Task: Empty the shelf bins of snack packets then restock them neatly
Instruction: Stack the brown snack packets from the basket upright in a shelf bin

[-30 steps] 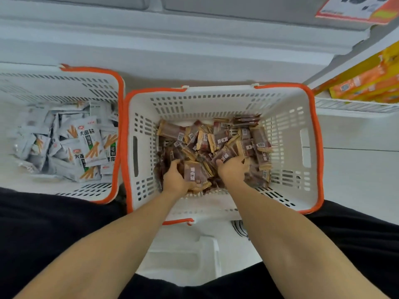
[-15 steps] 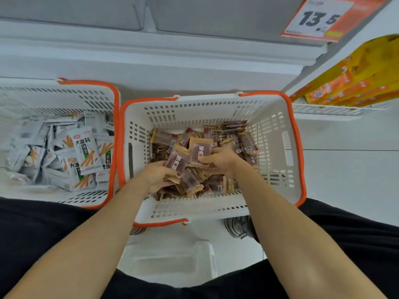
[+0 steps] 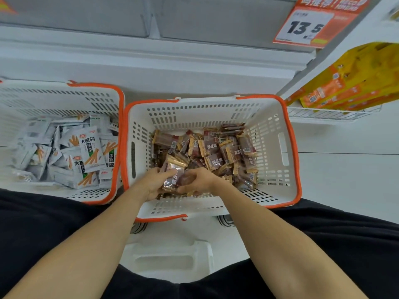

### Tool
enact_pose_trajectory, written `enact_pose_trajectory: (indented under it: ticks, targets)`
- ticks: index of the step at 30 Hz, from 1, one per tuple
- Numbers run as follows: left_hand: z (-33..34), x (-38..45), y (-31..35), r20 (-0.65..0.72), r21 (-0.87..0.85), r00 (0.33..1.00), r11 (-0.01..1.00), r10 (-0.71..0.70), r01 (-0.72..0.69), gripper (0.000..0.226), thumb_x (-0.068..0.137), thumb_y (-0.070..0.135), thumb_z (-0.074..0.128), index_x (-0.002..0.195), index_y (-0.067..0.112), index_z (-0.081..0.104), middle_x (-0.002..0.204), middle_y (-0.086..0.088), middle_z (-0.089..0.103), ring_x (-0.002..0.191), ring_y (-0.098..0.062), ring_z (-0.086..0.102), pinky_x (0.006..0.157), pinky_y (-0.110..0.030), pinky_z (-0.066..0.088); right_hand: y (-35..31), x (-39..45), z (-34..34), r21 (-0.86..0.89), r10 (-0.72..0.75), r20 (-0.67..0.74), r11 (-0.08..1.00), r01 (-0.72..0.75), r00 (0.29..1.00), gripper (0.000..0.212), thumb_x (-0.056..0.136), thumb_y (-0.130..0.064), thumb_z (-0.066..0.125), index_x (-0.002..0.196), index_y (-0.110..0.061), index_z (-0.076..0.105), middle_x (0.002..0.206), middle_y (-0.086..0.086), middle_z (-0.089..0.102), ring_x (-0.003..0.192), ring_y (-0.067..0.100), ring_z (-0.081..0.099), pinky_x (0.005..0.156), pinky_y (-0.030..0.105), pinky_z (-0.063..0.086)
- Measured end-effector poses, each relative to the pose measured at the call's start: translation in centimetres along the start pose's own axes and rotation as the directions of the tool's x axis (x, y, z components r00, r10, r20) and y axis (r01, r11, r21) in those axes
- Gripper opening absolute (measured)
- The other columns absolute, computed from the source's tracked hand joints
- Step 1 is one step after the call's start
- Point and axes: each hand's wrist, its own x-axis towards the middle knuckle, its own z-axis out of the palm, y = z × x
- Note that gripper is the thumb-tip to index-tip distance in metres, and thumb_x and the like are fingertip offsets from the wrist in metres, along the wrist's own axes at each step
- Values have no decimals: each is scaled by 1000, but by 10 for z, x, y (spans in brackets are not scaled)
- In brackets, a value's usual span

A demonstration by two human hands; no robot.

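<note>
I see both hands, left hand (image 3: 154, 183) and right hand (image 3: 197, 180), pinching a small stack of brown shiny snack packets (image 3: 172, 178) between them, its long side pointing away, low in the white plastic basket with the orange rim (image 3: 290, 147).

Bright even light; bowed, soft edges

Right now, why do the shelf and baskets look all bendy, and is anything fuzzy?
In the head view, the wide lens bows straight edges, so the shelf curves and the basket splays outward. The hands and the brown packets they hold look slightly smeared; the price tag stays readable. Lighting is soft and even, without harsh glare.
</note>
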Motion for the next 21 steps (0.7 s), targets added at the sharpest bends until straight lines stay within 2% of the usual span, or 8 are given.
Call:
enact_pose_trajectory:
  ticks: [2,4,7,10,13,15,17,21]
  targets:
    - [-7,4,-5,-53,30,999,1000,-3,5,30,93,15,70,120,8,61,106,-16,73,94,-30,72,79,-42,59,11,5,-7,-118,37,-162,991,-57,986,64,82,-29,83,137,-10,56,126,5,65,111,22,62,97,37,54]
    - [-16,11,-9,-69,69,997,997,-35,40,29,88,16,75,113,14,62,112,-17,71,98,-32,71,82,-49,59,23,10,-8,-187,52,-323,975,-117,945,65,82,-41,80,133,-10,54,120,7,64,104,24,62,85,36,54]
    - [-18,4,-10,-84,72,996,997,-32,38,20,93,-3,63,105,14,65,112,-20,70,106,-36,67,94,-57,54,30,20,7,-124,118,-278,980,-158,953,62,76,-47,84,118,-13,53,103,3,62,90,21,60,70,32,49]
    - [-17,1,-11,-93,58,995,997,-48,54,18,97,10,62,113,18,60,107,-18,71,98,-37,70,85,-56,58,28,31,19,-14,189,-257,980,-200,948,39,76,-33,87,90,-11,59,81,2,57,77,19,58,63,32,50]
    - [-16,5,-16,-129,19,989,997,-70,73,26,99,20,61,123,10,59,108,-18,71,96,-37,69,86,-52,58,19,32,9,194,231,-221,963,-190,947,23,77,-11,81,91,-8,64,87,10,67,74,22,64,65,35,57]
    - [-11,4,-16,-111,-47,992,997,-65,60,35,98,28,63,125,5,60,107,-17,72,93,-33,69,82,-47,58,9,26,1,240,137,-337,969,-56,931,16,80,-14,74,89,-13,60,91,11,71,80,24,67,69,37,57]
    - [-7,5,-15,-48,-174,997,983,-66,56,53,90,48,65,125,8,62,114,-16,72,102,-32,68,94,-49,55,-3,17,4,148,-18,-437,985,92,899,15,81,-14,73,87,-16,59,85,2,67,79,22,65,66,32,52]
    - [-5,1,-6,24,-304,998,952,51,-41,61,81,56,66,122,11,66,115,-15,73,112,-36,66,101,-52,50,-15,7,29,6,-268,-354,957,289,896,24,77,-11,79,98,-15,68,90,-3,70,83,16,65,75,31,56]
